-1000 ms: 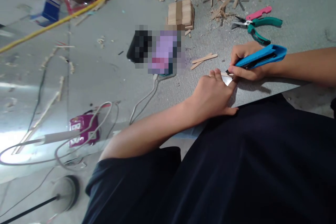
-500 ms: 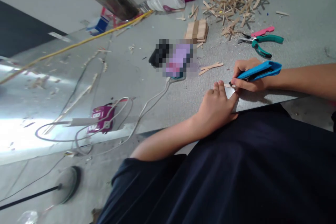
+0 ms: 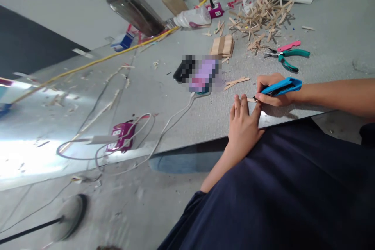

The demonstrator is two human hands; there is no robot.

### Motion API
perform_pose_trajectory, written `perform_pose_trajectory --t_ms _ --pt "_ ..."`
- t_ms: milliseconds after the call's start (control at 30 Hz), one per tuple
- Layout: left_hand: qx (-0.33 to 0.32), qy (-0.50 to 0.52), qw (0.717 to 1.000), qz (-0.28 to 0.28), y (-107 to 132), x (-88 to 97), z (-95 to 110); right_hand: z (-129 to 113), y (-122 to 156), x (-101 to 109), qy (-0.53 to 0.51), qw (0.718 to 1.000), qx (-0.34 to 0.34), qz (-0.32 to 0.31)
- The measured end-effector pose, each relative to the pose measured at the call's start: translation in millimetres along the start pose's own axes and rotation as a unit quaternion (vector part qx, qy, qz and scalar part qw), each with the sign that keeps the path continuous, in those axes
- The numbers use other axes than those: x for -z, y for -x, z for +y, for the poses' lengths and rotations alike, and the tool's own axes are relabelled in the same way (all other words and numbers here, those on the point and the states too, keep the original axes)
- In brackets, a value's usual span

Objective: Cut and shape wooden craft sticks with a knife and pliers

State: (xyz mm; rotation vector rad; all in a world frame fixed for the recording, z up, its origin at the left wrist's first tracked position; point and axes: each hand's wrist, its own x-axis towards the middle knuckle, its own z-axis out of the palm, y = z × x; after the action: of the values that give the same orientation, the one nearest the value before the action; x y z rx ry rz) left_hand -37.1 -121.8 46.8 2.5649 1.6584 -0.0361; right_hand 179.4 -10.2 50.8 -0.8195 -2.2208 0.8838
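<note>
My right hand [image 3: 274, 90] is closed around a blue utility knife [image 3: 283, 86]. Its dark tip meets a small wooden craft stick [image 3: 251, 100] lying near the table's front edge. My left hand [image 3: 243, 123] lies on the table with its fingers stretched forward. Its fingertips and thumb press down at either side of the visible piece of stick; the rest of the stick is hidden under them. Beyond my hands, two loose craft sticks [image 3: 236, 83] lie crossed. Green-handled pliers [image 3: 288, 54] rest with jaws apart beside a pink-handled tool [image 3: 289, 45].
A heap of cut stick pieces [image 3: 263, 15] lies at the back, near a banded stack of sticks [image 3: 222, 45]. A blurred-out phone [image 3: 204, 74] has a white cable [image 3: 172, 119] running left to a purple power block [image 3: 121, 136]. A large bottle [image 3: 136, 9] stands behind.
My left forearm has drawn in toward my body and the left fingers have spread and straightened. The knife stays at the stick with its handle slightly lower. The camera view has shifted.
</note>
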Motion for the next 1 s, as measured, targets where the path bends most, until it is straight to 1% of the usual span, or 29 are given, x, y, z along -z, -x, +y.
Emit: perform_pose_trajectory --t_ms 200,333,500,567,600,633,667,733,767,800,867,1000 --pt "-0.015 -0.004 1.0 0.006 -2 -3.2 3 4 0 10 -0.009 0.999 0.007 -0.036" --pt "-0.021 -0.004 1.0 0.008 -4 -2.8 3 3 0 12 0.018 0.998 0.014 -0.059" --pt "-0.036 -0.022 0.999 0.01 -3 2.1 5 3 6 12 0.071 0.996 -0.003 -0.05" --pt "-0.045 -0.032 0.998 0.01 -4 5.5 6 3 9 11 0.095 0.995 0.003 -0.036" --pt "-0.047 -0.036 0.998 0.006 -5 7.4 7 3 10 10 0.09 0.996 0.006 -0.015" --pt "-0.047 -0.038 0.998 0.0 -5 9.2 8 3 10 10 0.068 0.997 0.003 0.022" --pt "-0.047 -0.037 0.998 -0.006 -6 10.7 9 3 9 9 0.036 0.996 -0.005 0.079" --pt "-0.046 -0.027 0.998 -0.015 -7 12.3 9 3 6 9 -0.031 0.98 -0.034 0.193" --pt "-0.046 -0.019 0.999 -0.016 -7 12.1 9 4 3 9 -0.05 0.971 -0.047 0.228" --pt "-0.044 -0.012 0.999 -0.016 -7 11.3 8 5 1 10 -0.053 0.972 -0.055 0.223" --pt "-0.041 0.002 0.999 -0.013 -6 8.4 7 8 -1 12 -0.045 0.98 -0.059 0.185" --pt "-0.041 0.008 0.999 -0.001 -3 2.7 5 7 1 15 -0.008 0.991 -0.022 0.133"
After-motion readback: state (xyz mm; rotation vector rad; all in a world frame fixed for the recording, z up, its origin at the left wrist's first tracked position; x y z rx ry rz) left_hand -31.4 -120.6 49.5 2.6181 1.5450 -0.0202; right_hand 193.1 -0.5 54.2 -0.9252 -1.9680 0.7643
